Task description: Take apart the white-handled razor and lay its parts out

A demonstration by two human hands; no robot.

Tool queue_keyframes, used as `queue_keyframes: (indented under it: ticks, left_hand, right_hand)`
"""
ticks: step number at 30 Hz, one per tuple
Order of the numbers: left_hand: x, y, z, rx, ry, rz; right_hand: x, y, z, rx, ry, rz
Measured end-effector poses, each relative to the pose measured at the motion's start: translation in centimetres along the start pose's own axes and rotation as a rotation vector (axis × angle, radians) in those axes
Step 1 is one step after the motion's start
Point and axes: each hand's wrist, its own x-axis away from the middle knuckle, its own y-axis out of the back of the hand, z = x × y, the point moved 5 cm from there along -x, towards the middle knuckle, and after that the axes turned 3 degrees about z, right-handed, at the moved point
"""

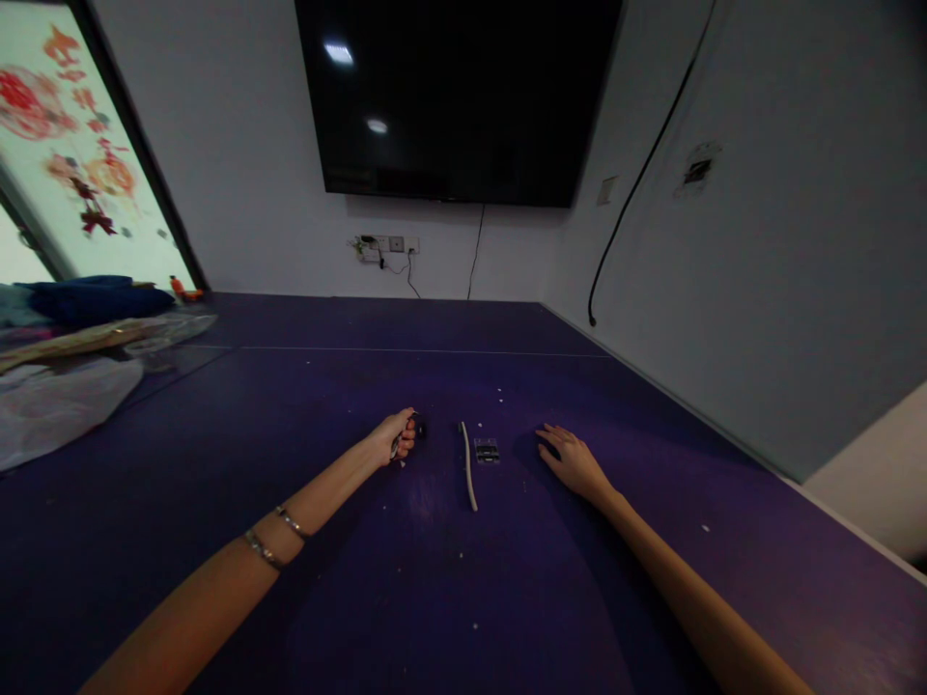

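My left hand [397, 436] is closed around a small dark object [421, 426] with a rounded black end, mostly hidden by the fingers; its kind is not clear. To the right of that hand, a short length of white cable [468, 468] lies on the purple surface [435, 598]. Close beside the cable is a small flat, clear-edged piece with a black middle [487, 451]. Farther right, my right hand [572, 459] rests palm down on the surface, fingers stretched out and holding nothing.
White scraps dot the surface, one [705, 528] near the right. Plastic bags [65, 405] and dark blue cloth [101, 299] are piled at far left. A television [456, 97] hangs on the back wall above sockets [396, 244]. A black cable [644, 169] dangles along the right wall.
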Motion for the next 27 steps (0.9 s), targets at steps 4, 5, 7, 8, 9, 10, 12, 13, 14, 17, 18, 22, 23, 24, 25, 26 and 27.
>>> queue_keyframes:
  ticks: [4,5,7,8,9,10,12,13,14,17,18,22,23,24,25,26,27]
  left_hand:
    - [0.2,0.2,0.1,0.036,0.012,-0.078]
    - [0.2,0.2,0.1,0.042,0.007,-0.091]
    - [0.3,0.1,-0.2,0.052,-0.018,-0.111]
    - [0.3,0.0,-0.4,0.056,-0.036,-0.119]
    - [0.3,0.0,-0.6,0.059,-0.057,-0.127]
    - [0.3,0.0,-0.9,0.060,-0.080,-0.135]
    - [0.3,-0.2,-1.5,0.055,-0.129,-0.153]
    - [0.3,-0.3,-1.8,0.050,-0.157,-0.161]
    - [0.3,-0.5,-2.1,0.043,-0.186,-0.166]
    - [0.5,-1.3,-2.9,0.017,-0.274,-0.171]
    - [0.6,-1.6,-3.0,0.008,-0.303,-0.172]
    - [1.1,-2.9,-3.3,-0.031,-0.387,-0.177]
    - [1.2,-3.2,-3.3,-0.041,-0.396,-0.175]
    - [1.4,-3.5,-3.3,-0.057,-0.401,-0.171]
    - [1.6,-3.8,-3.3,-0.081,-0.407,-0.163]
    - [1.9,-4.1,-3.3,-0.114,-0.413,-0.151]
    - [2.2,-4.5,-3.4,-0.153,-0.420,-0.136]
  right_hand:
    - [-0.1,-0.1,-0.1,0.006,0.010,0.008]
    - [-0.1,-0.1,-0.1,0.007,0.011,0.010]
    - [-0.1,-0.1,-0.1,0.011,0.013,0.011]
    - [-0.1,-0.1,-0.2,0.011,0.013,0.010]
    - [-0.1,-0.1,-0.2,0.011,0.013,0.008]
    - [-0.1,-0.1,-0.2,0.011,0.013,0.006]
    - [0.0,-0.1,-0.2,0.013,0.011,0.004]
    - [0.0,-0.1,-0.2,0.016,0.010,0.005]
    - [0.0,-0.1,-0.1,0.019,0.011,0.007]
    - [0.1,0.0,0.1,0.024,0.010,0.009]
    - [0.1,0.1,0.2,0.023,0.008,0.010]
    - [0.2,0.3,0.3,0.013,0.003,0.007]
    - [0.2,0.4,0.3,0.010,0.003,0.005]
    - [0.2,0.4,0.3,0.006,0.004,0.004]
    - [0.2,0.4,0.3,0.002,0.006,0.004]
    - [0.3,0.3,0.3,-0.001,0.007,0.007]
    - [0.3,0.3,0.3,-0.004,0.008,0.009]
